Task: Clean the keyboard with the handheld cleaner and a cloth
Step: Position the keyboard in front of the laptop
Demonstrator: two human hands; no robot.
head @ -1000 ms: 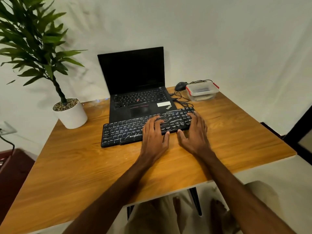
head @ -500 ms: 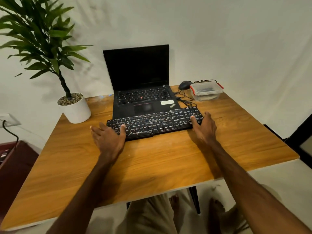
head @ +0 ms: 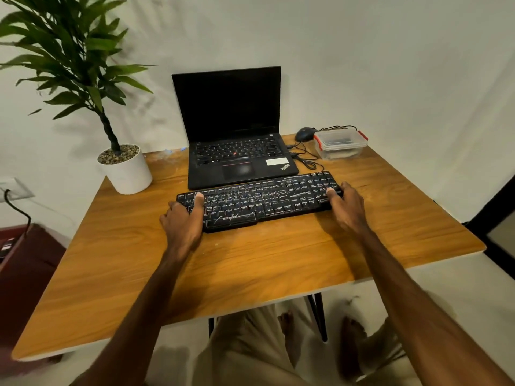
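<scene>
Head view: flat black keyboard (head: 262, 200), oblong, keys streaked with thin white marks, lying across a smooth wood-grain table (head: 250, 268), just in front of a matte black laptop (head: 231, 121) with its lid raised. Round white pot (head: 126, 169) topped with pebbles, holding a leafy plant (head: 69, 51), at far left; clear plastic box (head: 340, 143) with red clips and dark mouse (head: 305, 133) at far right. Left hand (head: 182, 224) gripping the keyboard's left end, thumb flat on the keys, fingers curled at the edge; right hand (head: 347, 207) grasping the right end likewise, both forearms outstretched.
</scene>
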